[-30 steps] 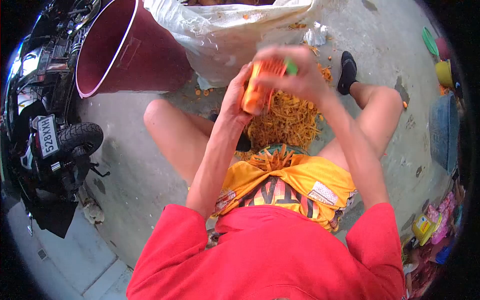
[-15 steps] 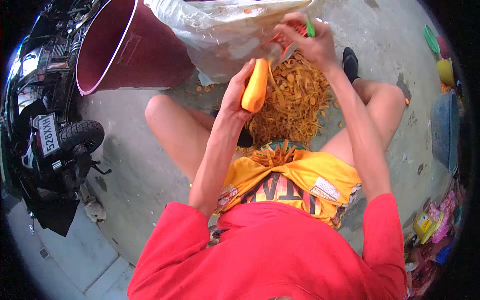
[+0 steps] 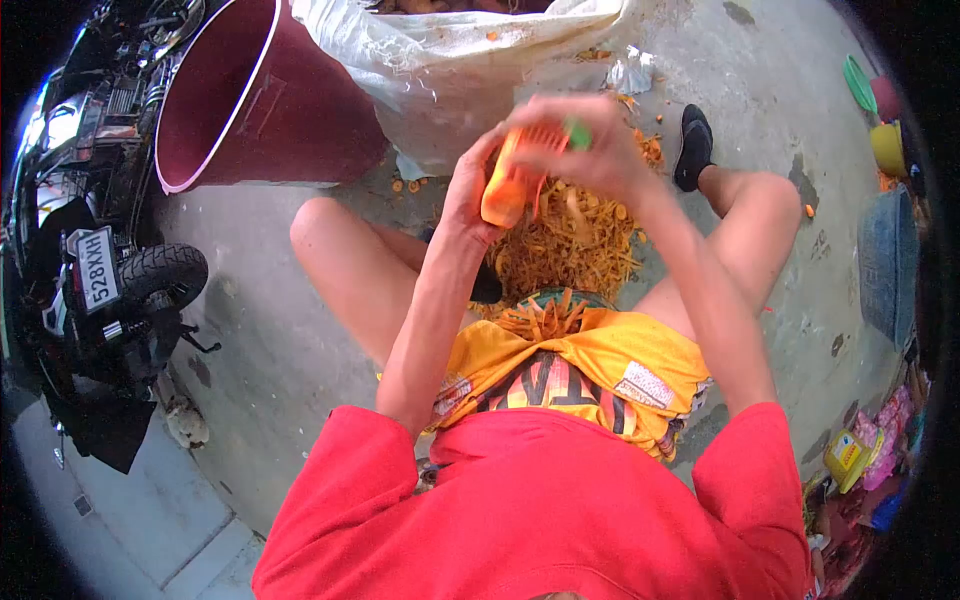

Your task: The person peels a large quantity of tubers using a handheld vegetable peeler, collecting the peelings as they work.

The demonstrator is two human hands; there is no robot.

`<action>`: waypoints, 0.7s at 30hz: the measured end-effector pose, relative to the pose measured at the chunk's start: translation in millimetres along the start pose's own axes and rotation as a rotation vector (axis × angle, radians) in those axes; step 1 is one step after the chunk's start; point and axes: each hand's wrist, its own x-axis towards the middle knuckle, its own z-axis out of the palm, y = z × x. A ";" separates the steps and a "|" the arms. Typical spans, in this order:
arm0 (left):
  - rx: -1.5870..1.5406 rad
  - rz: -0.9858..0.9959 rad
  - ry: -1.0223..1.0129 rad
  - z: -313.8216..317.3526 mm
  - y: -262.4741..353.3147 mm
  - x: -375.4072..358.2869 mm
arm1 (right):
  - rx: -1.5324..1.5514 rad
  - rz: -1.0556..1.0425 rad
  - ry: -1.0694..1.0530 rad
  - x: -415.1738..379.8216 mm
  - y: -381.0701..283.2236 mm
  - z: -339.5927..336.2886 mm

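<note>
My left hand (image 3: 467, 190) is wrapped around a peeled orange carrot (image 3: 502, 203), held up at a tilt above the floor. In my right hand (image 3: 608, 155) is a red peeler (image 3: 545, 138) with a green part. The hand and tool are smeared by motion, and the peeler overlaps the carrot's upper part; whether its blade touches cannot be made out. Below both hands lies a heap of carrot peelings (image 3: 565, 245) with some round slices. Carrot strips (image 3: 545, 318) are bunched between my legs, by a green rim.
A white sack (image 3: 430, 70) stands ahead, beside a tilted maroon tub (image 3: 330, 125). On the left is a parked motorcycle (image 3: 120, 270). To the right are a blue basin (image 3: 888, 265), a yellow container (image 3: 848, 455) and other household items. My legs are bent around the heap.
My right hand has swung left and down with the peeler, from beyond the carrot to over it. The carrot stays in my left hand, in nearly the same place.
</note>
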 end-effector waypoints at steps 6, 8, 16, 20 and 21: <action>0.020 -0.112 -0.157 -38.0 -3.6 7.9 | 0.011 0.269 0.183 14.7 53.0 -39.2; 0.023 -0.042 -0.090 -16.5 -6.9 8.3 | -0.056 0.123 0.121 8.5 23.6 -21.1; 0.040 -0.126 -0.298 -38.3 -0.4 9.5 | 0.061 0.216 0.169 10.7 44.9 -27.2; -0.076 -0.037 -0.005 -4.7 -2.2 5.1 | 0.027 0.030 0.032 3.4 -6.0 -3.0; -0.077 -0.037 -0.005 -7.4 -1.6 8.0 | -0.042 -0.102 -0.086 1.6 -9.2 -1.1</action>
